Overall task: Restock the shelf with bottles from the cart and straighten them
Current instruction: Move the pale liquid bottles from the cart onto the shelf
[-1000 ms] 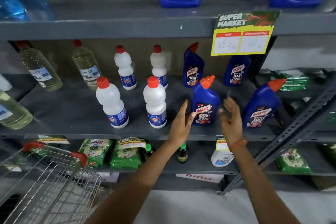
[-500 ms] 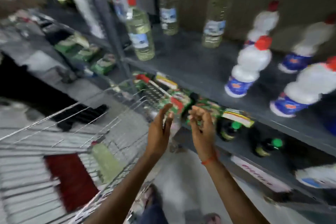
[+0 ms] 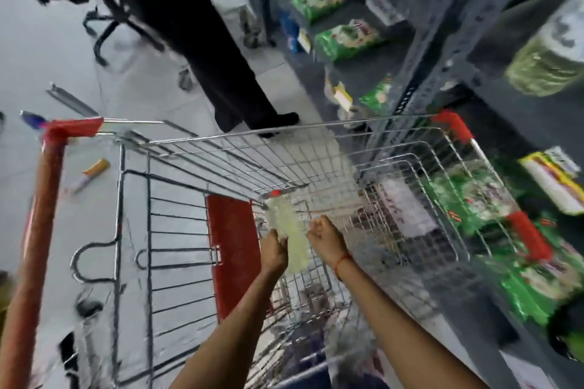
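A pale yellow bottle with a red cap [image 3: 289, 230] lies inside the wire cart [image 3: 316, 155]. My left hand [image 3: 273, 251] is curled against its left side, gripping it. My right hand [image 3: 327, 238] hovers just right of the bottle, fingers loosely curled, holding nothing. The grey shelf [image 3: 426, 66] rises on the right, with one clear bottle [image 3: 550, 50] blurred at its upper edge. The picture is motion-blurred.
The cart has a red handle [image 3: 34, 230] at left and a red child-seat flap [image 3: 232, 249]. Another person's dark legs [image 3: 221, 66] stand beyond the cart. Green packets [image 3: 344, 38] fill lower shelves. Small items [image 3: 90, 174] lie on the floor.
My view swung from the shelf down to the cart. Both hands dropped into the basket, and my left hand closed on the pale bottle.
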